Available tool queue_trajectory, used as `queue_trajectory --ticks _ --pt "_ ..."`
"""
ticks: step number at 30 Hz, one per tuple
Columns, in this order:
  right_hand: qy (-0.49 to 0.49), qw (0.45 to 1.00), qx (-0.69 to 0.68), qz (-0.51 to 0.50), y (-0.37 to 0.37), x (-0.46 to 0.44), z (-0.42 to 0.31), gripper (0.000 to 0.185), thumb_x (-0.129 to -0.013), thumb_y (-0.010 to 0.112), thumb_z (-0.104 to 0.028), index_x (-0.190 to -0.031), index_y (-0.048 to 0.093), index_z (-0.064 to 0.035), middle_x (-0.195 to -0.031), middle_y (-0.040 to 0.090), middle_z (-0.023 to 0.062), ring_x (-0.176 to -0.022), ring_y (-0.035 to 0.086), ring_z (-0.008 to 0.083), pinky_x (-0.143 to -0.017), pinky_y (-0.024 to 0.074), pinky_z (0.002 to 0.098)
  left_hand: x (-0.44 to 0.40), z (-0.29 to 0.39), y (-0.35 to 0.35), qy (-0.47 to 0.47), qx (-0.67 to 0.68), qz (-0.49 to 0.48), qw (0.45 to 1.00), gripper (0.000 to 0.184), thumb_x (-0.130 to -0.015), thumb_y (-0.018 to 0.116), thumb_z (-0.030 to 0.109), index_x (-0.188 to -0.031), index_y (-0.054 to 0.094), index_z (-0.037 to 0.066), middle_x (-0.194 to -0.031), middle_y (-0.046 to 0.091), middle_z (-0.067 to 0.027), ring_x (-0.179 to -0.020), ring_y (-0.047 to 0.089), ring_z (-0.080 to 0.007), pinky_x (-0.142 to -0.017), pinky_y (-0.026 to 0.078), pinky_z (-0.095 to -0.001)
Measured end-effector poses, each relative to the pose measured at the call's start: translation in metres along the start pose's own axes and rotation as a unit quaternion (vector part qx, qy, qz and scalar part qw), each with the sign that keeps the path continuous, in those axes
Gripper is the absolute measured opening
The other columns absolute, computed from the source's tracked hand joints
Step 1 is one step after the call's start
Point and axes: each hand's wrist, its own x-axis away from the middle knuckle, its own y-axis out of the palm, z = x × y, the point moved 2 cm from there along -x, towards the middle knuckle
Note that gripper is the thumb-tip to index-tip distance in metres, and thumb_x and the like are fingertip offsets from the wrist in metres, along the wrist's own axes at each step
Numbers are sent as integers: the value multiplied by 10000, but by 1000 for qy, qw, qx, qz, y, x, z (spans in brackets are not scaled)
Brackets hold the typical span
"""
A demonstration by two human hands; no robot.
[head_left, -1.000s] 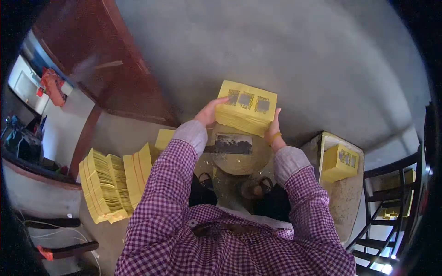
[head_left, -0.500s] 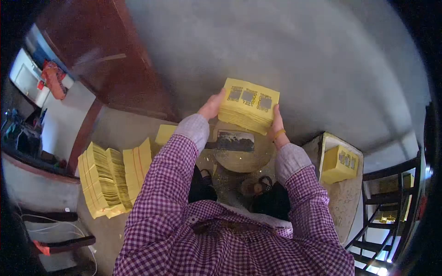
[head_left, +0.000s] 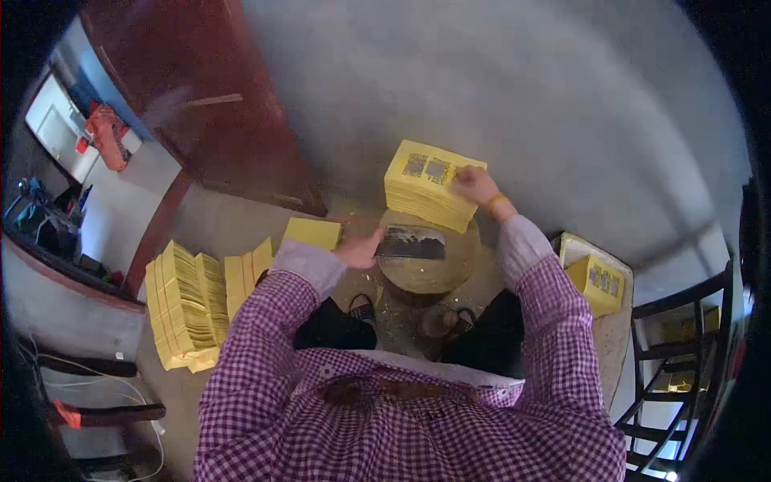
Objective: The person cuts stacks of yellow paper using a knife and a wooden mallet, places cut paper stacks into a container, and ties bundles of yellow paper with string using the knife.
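A thick stack of yellow paper (head_left: 426,197), with grey printed squares on top, rests on the back part of a round wooden block (head_left: 430,277). My right hand (head_left: 475,185) is on the stack's top near its right end, its fingers bent inward and slightly blurred; whatever they may hold is hidden. In front of the stack, a broad dark-bladed cleaver (head_left: 414,243) lies flat on the block. Over its handle, at the block's left edge, is my left hand (head_left: 360,249), which appears closed on it; the handle itself is covered.
Fanned bundles of yellow paper (head_left: 189,309) stand on the floor at left, with a smaller yellow stack (head_left: 313,233) nearer the block. At right, another printed stack (head_left: 596,285) sits on a low stand (head_left: 598,345) beside a dark slatted chair (head_left: 671,373). A grey wall (head_left: 514,80) rises behind.
Both hands have left the stack's sides, and it now rests on the block. My left hand has moved down to the cleaver's handle. My right hand has shifted onto the stack's top.
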Motion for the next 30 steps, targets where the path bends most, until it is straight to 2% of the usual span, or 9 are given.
queue_trajectory --ticks 3,6,9,10,12,13,18,24,30 --pt "20 996 73 51 1 5 -7 567 -640 739 -285 -1087 494 -35 -1047 509 153 -940 541 281 -823 457 351 -6 -7 17 107 83 101 986 720 -822 491 149 -1351 12 55 -999 515 -322 -880 567 -363 -743 457 -399" --pt "36 995 81 54 10 15 -8 585 -654 734 -279 -1115 454 -54 -1102 460 168 -990 525 310 -853 449 365 43 34 6 -25 24 32 999 623 -863 465 201 -1343 102 41 -1054 506 -311 -957 538 -395 -814 429 -415" --pt "16 991 92 95 12 28 -22 585 -666 728 -252 -1127 421 -68 -1121 431 174 -971 532 339 -835 456 382 37 30 62 202 200 481 829 366 -919 419 285 -1184 380 37 -735 585 -120 -634 564 -263 -579 453 -385" --pt "3 988 104 118 15 36 -29 571 -674 722 -234 -1125 410 -72 -1125 419 176 -957 536 355 -823 462 394 49 44 54 202 199 480 830 366 -919 419 285 -1184 380 37 -735 585 -120 -634 564 -263 -579 453 -385" --pt "28 986 111 124 21 42 -39 556 -680 716 -218 -1120 410 -70 -1126 413 176 -942 539 366 -808 468 401 78 71 34 20 533 255 807 302 -926 411 273 -1109 407 33 -586 528 -31 -492 503 -189 -476 414 -359" --pt "51 983 120 131 21 45 -43 541 -685 709 -201 -1116 410 -68 -1127 408 177 -927 543 376 -792 474 408 74 73 32 22 533 256 806 302 -926 411 273 -1109 407 33 -586 528 -31 -492 503 -189 -476 414 -359" --pt "38 980 121 155 24 56 -54 513 -697 700 -196 -1107 415 -80 -1135 403 170 -914 549 373 -768 482 414 65 87 1 73 284 453 842 265 -926 381 190 -1137 393 30 -541 511 -124 -420 485 -281 -439 401 -398" --pt "43 979 106 168 25 59 -55 495 -696 700 -191 -1099 428 -99 -1135 411 160 -920 550 363 -758 484 418 66 104 -24 2 197 413 889 403 -904 343 126 -1288 279 24 -645 563 -264 -589 552 -421 -541 419 -497" --pt "52 979 113 161 26 59 -56 495 -702 696 -192 -1112 431 -114 -1148 411 153 -954 542 353 -766 481 417 48 94 -9 -37 133 407 903 414 -893 341 140 -1283 279 16 -690 574 -277 -670 571 -433 -604 426 -511"
